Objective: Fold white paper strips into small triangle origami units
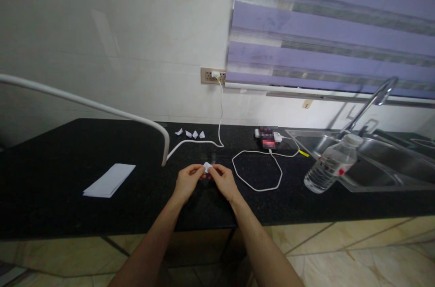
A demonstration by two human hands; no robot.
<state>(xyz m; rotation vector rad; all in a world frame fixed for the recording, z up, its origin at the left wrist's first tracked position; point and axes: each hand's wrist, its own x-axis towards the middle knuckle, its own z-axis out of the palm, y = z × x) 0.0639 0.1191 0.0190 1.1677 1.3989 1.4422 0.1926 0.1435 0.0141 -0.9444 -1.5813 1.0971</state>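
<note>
A small folded piece of white paper (207, 167) is pinched between both hands just above the dark countertop (149, 205). My left hand (187, 182) grips its left side with thumb and fingers, and my right hand (223, 180) does the same on the right. The fingers cover most of the paper, so its exact shape does not show. Behind the hands, near the wall, several small folded paper pieces (195, 134) stand in a row. Left of my hands lies a stack of white paper sheets (109, 181).
A white cable (221, 110) runs from the wall socket (205, 76) across the counter, passing close on the left. To the right are a phone (268, 137) with a looped cord (258, 190), a water bottle (331, 165) and a steel sink (377, 186) with a faucet (370, 99).
</note>
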